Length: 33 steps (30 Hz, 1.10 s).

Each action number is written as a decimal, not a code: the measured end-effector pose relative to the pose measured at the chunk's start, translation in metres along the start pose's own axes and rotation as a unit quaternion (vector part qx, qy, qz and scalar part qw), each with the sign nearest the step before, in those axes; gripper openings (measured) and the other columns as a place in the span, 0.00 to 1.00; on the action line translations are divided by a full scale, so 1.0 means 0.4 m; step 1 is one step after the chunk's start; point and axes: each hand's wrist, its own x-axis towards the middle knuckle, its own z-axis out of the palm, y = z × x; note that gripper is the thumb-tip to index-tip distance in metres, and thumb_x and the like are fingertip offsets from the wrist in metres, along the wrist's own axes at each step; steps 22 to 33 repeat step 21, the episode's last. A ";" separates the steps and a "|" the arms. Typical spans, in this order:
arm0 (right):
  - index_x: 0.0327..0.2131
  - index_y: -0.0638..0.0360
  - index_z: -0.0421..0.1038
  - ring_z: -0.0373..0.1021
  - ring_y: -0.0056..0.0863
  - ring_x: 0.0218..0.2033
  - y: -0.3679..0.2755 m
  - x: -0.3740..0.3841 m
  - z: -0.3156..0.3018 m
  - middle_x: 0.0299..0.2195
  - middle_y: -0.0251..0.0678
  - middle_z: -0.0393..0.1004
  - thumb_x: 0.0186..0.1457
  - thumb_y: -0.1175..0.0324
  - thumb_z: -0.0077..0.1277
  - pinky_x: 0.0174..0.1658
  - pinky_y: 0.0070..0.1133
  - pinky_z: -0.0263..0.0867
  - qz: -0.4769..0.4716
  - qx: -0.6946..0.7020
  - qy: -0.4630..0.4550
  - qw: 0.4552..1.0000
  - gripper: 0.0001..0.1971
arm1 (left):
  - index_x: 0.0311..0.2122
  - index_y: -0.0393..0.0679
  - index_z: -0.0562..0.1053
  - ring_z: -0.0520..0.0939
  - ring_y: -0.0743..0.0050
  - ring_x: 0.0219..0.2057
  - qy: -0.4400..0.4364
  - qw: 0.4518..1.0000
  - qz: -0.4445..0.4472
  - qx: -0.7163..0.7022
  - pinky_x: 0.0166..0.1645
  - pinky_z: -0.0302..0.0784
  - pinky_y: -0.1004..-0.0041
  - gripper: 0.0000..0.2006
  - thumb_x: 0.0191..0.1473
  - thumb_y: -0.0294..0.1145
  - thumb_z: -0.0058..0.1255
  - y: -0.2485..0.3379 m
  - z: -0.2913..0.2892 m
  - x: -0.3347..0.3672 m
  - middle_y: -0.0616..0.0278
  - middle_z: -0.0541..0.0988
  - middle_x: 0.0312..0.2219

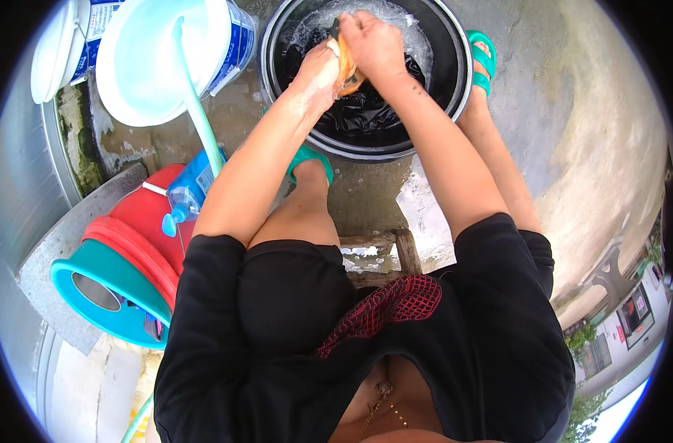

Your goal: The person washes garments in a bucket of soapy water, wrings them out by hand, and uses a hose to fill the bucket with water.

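Note:
Both hands meet over a round black basin [316, 140] of water. An orange and dark piece that looks like cloth [347, 68] is bunched between them. My right hand [373, 48] is closed on its upper part, where a dark edge shows beside the fingers. My left hand [318, 72] is wet and presses against its left side, with the fingers mostly hidden. Under the hands, black, shiny wet fabric [370, 111] lies in the basin. Foamy, clear water [418, 40] shows around the far side.
Two white buckets stand at the far left; a pale green hose [195, 111] hangs from the nearer bucket [141, 111]. Beside my left arm are a blue pump bottle [190, 188], a red basin [141, 225] and a teal basin [82, 277]. My feet in green sandals [482, 63] flank the black basin.

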 end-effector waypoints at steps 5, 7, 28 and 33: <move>0.50 0.57 0.67 0.72 0.53 0.48 0.338 0.121 0.006 0.47 0.55 0.73 0.57 0.55 0.52 0.52 0.40 0.68 0.074 -0.175 0.034 0.981 0.21 | 0.57 0.40 0.65 0.78 0.70 0.47 0.018 0.982 0.020 0.185 0.52 0.76 0.67 0.20 0.61 0.30 0.49 0.079 0.040 0.047 0.58 0.76 0.47; 0.61 0.56 0.54 0.65 0.59 0.55 0.332 0.111 0.045 0.56 0.60 0.63 0.54 0.58 0.55 0.58 0.41 0.63 0.102 -0.207 0.005 0.973 0.34 | 0.61 0.40 0.60 0.76 0.67 0.51 0.072 0.965 0.035 0.251 0.56 0.71 0.65 0.27 0.58 0.30 0.52 0.067 -0.026 0.069 0.56 0.76 0.49; 0.32 0.58 0.75 0.74 0.34 0.38 -0.171 -0.123 -0.065 0.34 0.38 0.76 0.51 0.68 0.51 0.43 0.26 0.69 -0.132 0.238 -0.197 0.942 0.07 | 0.60 0.54 0.66 0.65 0.49 0.62 -0.060 0.987 -0.120 -0.093 0.58 0.70 0.43 0.32 0.58 0.63 0.47 0.032 -0.202 0.130 0.56 0.68 0.59; 0.32 0.58 0.75 0.74 0.34 0.38 -0.171 -0.123 -0.065 0.34 0.38 0.76 0.51 0.68 0.51 0.43 0.26 0.69 -0.132 0.238 -0.197 0.942 0.07 | 0.60 0.54 0.66 0.65 0.49 0.62 -0.060 0.987 -0.120 -0.093 0.58 0.70 0.43 0.32 0.58 0.63 0.47 0.032 -0.202 0.130 0.56 0.68 0.59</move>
